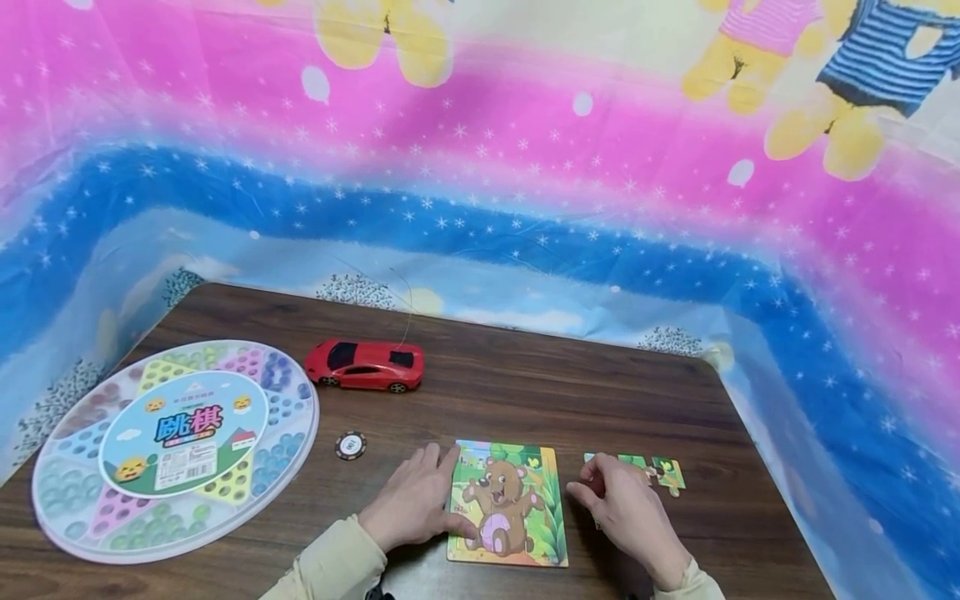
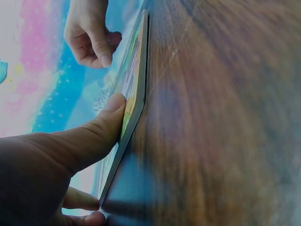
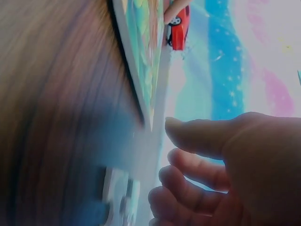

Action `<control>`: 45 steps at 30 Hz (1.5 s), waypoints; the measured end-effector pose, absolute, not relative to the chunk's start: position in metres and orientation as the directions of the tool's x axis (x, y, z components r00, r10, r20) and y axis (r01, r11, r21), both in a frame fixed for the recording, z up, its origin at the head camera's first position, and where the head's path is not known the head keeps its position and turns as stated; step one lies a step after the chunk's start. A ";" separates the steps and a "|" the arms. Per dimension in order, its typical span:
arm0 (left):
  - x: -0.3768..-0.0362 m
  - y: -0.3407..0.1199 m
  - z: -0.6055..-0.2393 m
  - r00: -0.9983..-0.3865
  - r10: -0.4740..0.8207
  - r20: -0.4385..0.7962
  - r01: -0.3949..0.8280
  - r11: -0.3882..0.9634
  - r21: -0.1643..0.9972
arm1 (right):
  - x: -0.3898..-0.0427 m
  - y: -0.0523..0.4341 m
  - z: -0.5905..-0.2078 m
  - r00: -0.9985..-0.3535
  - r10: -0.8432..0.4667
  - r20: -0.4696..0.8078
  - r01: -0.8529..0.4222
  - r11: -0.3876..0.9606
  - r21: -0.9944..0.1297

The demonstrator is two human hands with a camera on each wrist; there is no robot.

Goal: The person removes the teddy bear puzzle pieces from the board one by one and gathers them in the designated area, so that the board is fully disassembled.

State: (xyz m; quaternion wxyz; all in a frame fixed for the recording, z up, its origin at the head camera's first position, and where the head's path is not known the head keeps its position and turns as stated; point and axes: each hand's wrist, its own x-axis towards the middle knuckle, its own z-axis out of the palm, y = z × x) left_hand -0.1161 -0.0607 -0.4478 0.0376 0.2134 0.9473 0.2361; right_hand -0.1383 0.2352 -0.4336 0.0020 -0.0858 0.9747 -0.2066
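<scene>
A flat jigsaw puzzle with a brown bear on green lies on the table. My left hand rests along its left side; the thumb lies over the puzzle's face while the fingertips touch its edge. Just right of the puzzle, my right hand hovers with loosely curled fingers. Between its thumb and fingers nothing shows. Several loose puzzle pieces lie beyond that hand, some partly hidden by it; they appear blurred in the right wrist view.
On the wooden table, a red toy car with a thin wire stands behind the puzzle to the left. A black-and-white chip lies nearer. A large round marble game board covers the left side. Patterned cloth hangs around the table.
</scene>
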 end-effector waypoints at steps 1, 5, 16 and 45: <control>-0.116 -0.061 -0.448 -0.906 0.422 0.026 0.385 0.797 0.466 | -0.138 0.233 -0.433 -0.984 -0.175 0.033 -0.173 0.899 -0.403; -0.116 -0.061 -0.448 -0.906 0.423 0.026 0.386 0.798 0.462 | -0.138 0.221 -0.431 -0.976 -0.215 0.042 -0.213 0.886 -0.411; -0.116 -0.060 -0.449 -0.903 0.429 0.033 0.394 0.794 0.463 | -0.140 0.194 -0.435 -0.926 -0.376 0.025 -0.346 0.824 -0.449; -0.116 -0.060 -0.450 -0.908 0.418 0.021 0.381 0.805 0.456 | -0.136 0.178 -0.445 -0.852 -0.524 0.024 -0.480 0.759 -0.440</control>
